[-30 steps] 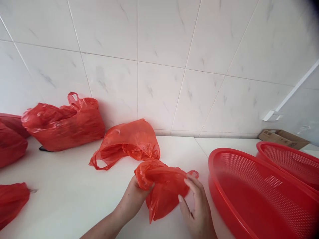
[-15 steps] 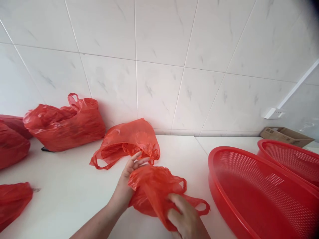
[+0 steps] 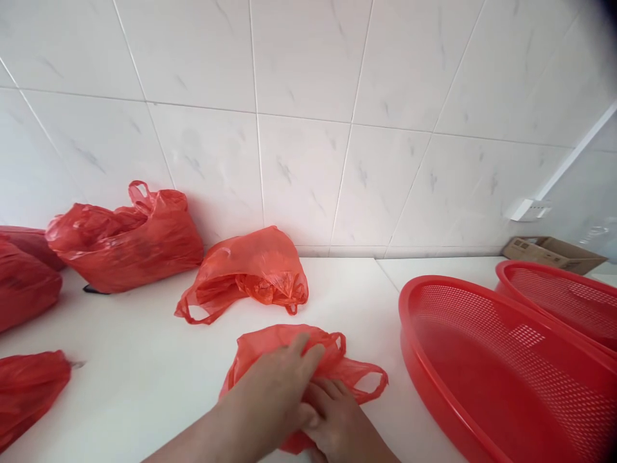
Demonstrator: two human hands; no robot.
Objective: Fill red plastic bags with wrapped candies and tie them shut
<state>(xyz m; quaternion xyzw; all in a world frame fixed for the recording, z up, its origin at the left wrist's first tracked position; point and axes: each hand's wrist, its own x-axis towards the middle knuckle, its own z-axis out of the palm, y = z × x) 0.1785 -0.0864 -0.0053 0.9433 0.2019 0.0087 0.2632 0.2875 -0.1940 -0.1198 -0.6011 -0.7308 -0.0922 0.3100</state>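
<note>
A red plastic bag (image 3: pixel 270 337) with loop handles lies crumpled on the white table in front of me. My left hand (image 3: pixel 274 389) reaches across it, fingers stretched out over the film and smeared a little by motion. Close against it, my right hand (image 3: pixel 337 415) has its fingers curled on the bag, gripping its lower part; the fingertips are partly hidden behind the left hand. Just beyond lies another red plastic bag (image 3: pixel 255 254), its mouth towards me and bunched red film inside.
Full red bags (image 3: pixel 130 244) stand along the tiled wall at left, with another red bag (image 3: pixel 31 392) at the left edge. Large red plastic baskets (image 3: pixel 448 386) occupy the right side. A cardboard box (image 3: pixel 549 254) sits behind them, below a wall socket (image 3: pixel 530 209).
My left hand has moved from the bag's far left side to over its middle, beside the right hand. The bag has shifted slightly left and flattened onto the table.
</note>
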